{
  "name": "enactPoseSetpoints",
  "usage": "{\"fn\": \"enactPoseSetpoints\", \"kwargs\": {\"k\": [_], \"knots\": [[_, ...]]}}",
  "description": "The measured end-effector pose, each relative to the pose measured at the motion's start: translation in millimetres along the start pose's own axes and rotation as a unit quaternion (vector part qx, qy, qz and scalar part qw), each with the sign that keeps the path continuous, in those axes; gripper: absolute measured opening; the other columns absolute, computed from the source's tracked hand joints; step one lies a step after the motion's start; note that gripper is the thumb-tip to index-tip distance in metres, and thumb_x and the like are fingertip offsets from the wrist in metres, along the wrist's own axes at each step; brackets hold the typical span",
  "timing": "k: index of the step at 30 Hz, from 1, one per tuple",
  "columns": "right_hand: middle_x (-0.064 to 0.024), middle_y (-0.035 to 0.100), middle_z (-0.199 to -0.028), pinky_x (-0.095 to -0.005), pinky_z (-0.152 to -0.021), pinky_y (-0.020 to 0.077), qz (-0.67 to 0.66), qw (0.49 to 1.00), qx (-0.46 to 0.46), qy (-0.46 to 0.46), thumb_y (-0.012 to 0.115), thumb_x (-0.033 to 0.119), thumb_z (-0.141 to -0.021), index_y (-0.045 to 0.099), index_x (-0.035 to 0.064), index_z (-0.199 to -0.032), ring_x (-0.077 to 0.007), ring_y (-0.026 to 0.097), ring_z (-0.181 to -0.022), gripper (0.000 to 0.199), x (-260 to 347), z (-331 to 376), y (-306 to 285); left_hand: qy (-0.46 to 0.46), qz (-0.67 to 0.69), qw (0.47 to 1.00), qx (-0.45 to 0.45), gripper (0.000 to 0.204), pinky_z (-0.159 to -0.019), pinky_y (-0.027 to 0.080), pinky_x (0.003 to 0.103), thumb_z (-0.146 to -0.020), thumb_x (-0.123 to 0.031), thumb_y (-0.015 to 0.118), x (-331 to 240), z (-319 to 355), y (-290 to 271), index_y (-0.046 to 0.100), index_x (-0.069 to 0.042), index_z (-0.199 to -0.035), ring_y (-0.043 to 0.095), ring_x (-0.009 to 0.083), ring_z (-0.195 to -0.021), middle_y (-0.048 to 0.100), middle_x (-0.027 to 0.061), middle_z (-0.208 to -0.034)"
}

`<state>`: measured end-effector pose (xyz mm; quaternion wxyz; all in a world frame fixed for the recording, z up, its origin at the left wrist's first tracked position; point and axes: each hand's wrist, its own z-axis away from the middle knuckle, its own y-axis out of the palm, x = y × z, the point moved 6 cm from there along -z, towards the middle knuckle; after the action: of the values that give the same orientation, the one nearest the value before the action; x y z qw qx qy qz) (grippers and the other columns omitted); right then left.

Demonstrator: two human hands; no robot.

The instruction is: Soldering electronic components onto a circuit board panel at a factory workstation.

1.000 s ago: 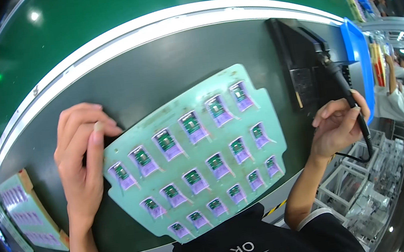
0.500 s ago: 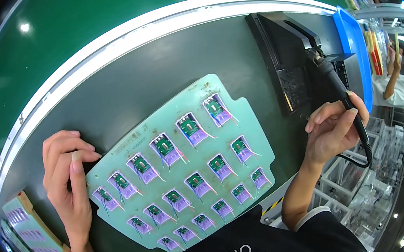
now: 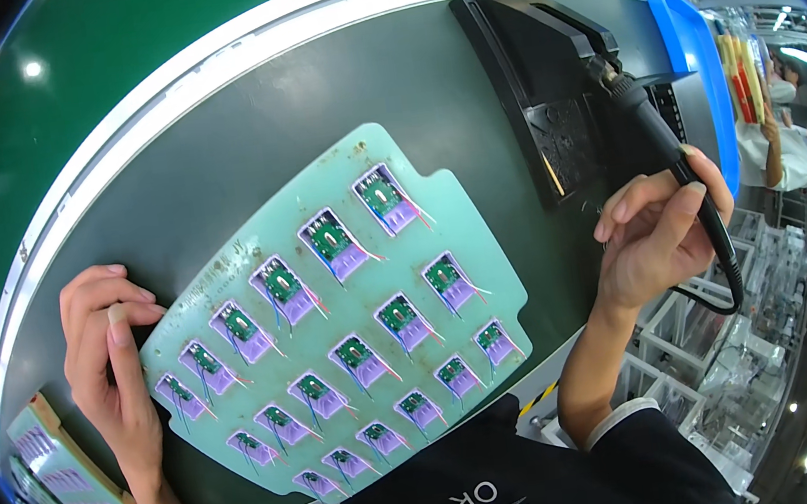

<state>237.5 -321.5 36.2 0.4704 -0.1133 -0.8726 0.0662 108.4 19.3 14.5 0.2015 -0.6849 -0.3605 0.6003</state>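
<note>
The pale green tray (image 3: 330,311) of small circuit boards lies flat on the dark belt (image 3: 213,175) in front of me, tilted so its far corner points up and to the right. Over the last second it has slid toward my left and turned a little; it now sits squarer under my chest, and the boards at its near edge have come in closer to me. My left hand (image 3: 116,373) is at the tray's left edge, thumb pressed on the rim and fingers curled behind it, so I am pinching that edge rather than resting on it.

To the right of the tray, my right hand (image 3: 658,236) has closed around the black handle of the soldering iron (image 3: 675,168), where a second ago the fingers were looser on it. The iron has not come over the tray; it hangs well to the right of it, beside the black stand (image 3: 543,74). I judge the tray is being set in place before any board is touched.

The iron's tip I cannot find: it is lost against the stand. The tray's near edge is covered by my dark shirt (image 3: 512,480). Left of the tray, another stack of trays (image 3: 57,466) is cut off by the lens rim, and the boards' fine wires are too small to read.
</note>
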Motion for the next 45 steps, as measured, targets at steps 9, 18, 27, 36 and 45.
{"fn": "enactPoseSetpoints", "kwargs": {"k": [9,18,27,36,45], "knots": [[-0.0100,0.053,-0.052,-0.0183,-0.032,0.0283,-0.053,0.998,-0.018,0.006,0.046,0.013,-0.097,0.048,-0.0037,-0.113,-0.0110,0.047,-0.037,0.023,0,0,1,0.009,0.021,1.000,-0.013,0.019,-0.087,0.039,0.038,-0.091,0.000,0.044,-2,3,-5,0.057,0.005,-0.078,0.052,0.0282,-0.096,0.057,0.0113,-0.085],[-0.0098,0.054,-0.054,-0.0179,-0.033,0.0282,-0.024,1.000,-0.016,0.002,0.045,0.016,-0.098,0.047,-0.0043,-0.114,-0.0109,0.047,-0.037,0.026,5,-1,4,0.045,0.025,0.999,-0.014,0.018,-0.086,0.041,0.037,-0.092,-0.003,0.046,3,2,-4,0.057,0.004,-0.079,0.054,0.0271,-0.094,0.059,0.0100,-0.083],[-0.0109,0.054,-0.055,-0.0178,-0.032,0.0282,-0.023,1.000,-0.017,0.005,0.041,0.012,-0.098,0.048,-0.0052,-0.115,-0.0115,0.047,-0.037,0.025,6,2,4,0.036,0.032,0.999,-0.011,0.018,-0.087,0.041,0.035,-0.092,-0.004,0.047,3,7,-5,0.058,0.003,-0.080,0.054,0.0256,-0.095,0.060,0.0096,-0.084],[-0.0112,0.053,-0.056,-0.0179,-0.033,0.0292,-0.019,1.000,-0.015,0.002,0.040,0.016,-0.099,0.048,-0.0040,-0.115,-0.0117,0.046,-0.038,0.027,8,1,5,-0.104,0.290,0.951,-0.013,0.040,-0.093,0.038,0.030,-0.100,-0.023,0.037,22,10,-10,0.063,0.006,-0.094,0.056,0.0176,-0.098,0.063,0.0105,-0.098],[-0.0115,0.054,-0.057,-0.0180,-0.033,0.0305,-0.015,1.000,-0.007,-0.007,0.039,0.017,-0.100,0.049,-0.0043,-0.116,-0.0111,0.046,-0.039,0.028,8,1,6,-0.176,0.476,0.860,0.054,0.046,-0.099,0.038,0.032,-0.095,-0.032,0.045,4,19,-2,0.059,0.006,-0.118,0.058,0.0200,-0.105,0.064,0.0171,-0.113]]}}
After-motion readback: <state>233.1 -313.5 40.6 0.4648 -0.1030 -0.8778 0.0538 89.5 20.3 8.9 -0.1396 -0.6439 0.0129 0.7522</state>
